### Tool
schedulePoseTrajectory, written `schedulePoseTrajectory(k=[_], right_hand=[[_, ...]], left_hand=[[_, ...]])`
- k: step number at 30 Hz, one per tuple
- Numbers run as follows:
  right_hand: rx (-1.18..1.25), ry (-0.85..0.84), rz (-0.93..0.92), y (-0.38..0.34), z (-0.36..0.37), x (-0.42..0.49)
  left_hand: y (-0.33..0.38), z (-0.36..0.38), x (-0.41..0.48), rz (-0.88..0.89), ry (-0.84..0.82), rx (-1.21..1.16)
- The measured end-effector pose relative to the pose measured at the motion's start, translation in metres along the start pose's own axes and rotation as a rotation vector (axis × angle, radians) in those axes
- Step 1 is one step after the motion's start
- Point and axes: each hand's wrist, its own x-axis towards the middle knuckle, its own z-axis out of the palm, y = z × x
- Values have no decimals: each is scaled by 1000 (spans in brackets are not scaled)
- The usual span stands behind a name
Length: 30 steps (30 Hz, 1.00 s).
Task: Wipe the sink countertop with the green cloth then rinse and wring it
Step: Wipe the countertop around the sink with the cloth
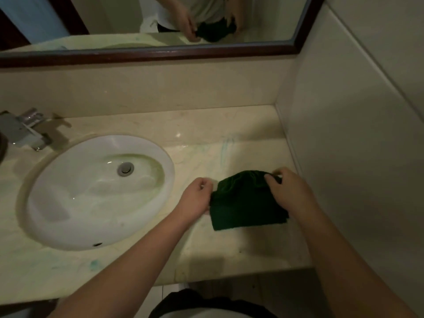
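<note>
1. The green cloth [245, 203] lies on the marble tabletop [229, 138], right of the sink basin [68, 203].
2. The left hand [195, 197] pinches the cloth's left edge, fingers together.
3. The right hand [289, 191] grips its bunched far corner, fingers clamped.

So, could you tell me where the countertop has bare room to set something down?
Bare patches: behind the green cloth up to the backsplash, between the sink and the side wall; and the front edge below the sink. It is crowded where both hands hold the cloth, and around the faucet.
</note>
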Motion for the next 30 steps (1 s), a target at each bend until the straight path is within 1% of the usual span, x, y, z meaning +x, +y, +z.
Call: schedulePoseTrajectory(k=[1,2,4,6,7,8,9,12,15,18,21,23,26,28,30], right_hand=[[-106,71,24,5,1,5],[-150,153,6,9,6,8],[-106,241,-109,7,24,3],[-152,201,-206,-1,58,-5],[-196,161,-210,-3,78,-7],[-244,128,-201,-5,94,-8],[-292,108,-195,-5,109,-7],[-382,146,-164,-1,129,3],[-403,195,-78,3,120,36],[-389,238,17,2,98,91],[-358,254,36,-13,78,151],[-380,244,19,-36,74,192],[-494,156,-105,-84,87,230],[-543,106,-259,-106,101,231],[-554,73,-426,-113,114,212]], left_hand=[[-6,-2,7,40,60,140],[-12,-6,14,99,112,279],[-21,-15,25,231,191,452],[-25,-23,44,354,255,586],[-25,-25,55,394,277,682],[-23,-26,67,410,290,780],[-20,-27,78,386,290,861],[-23,-27,102,282,238,999],[-38,-22,113,259,232,1082],[-45,-20,116,280,266,1084],[-46,-18,119,291,287,1071],[-46,-17,121,298,297,1079],[-48,-17,123,317,304,1073],[-49,-17,124,329,295,1067],[-50,-18,125,325,299,1059]])
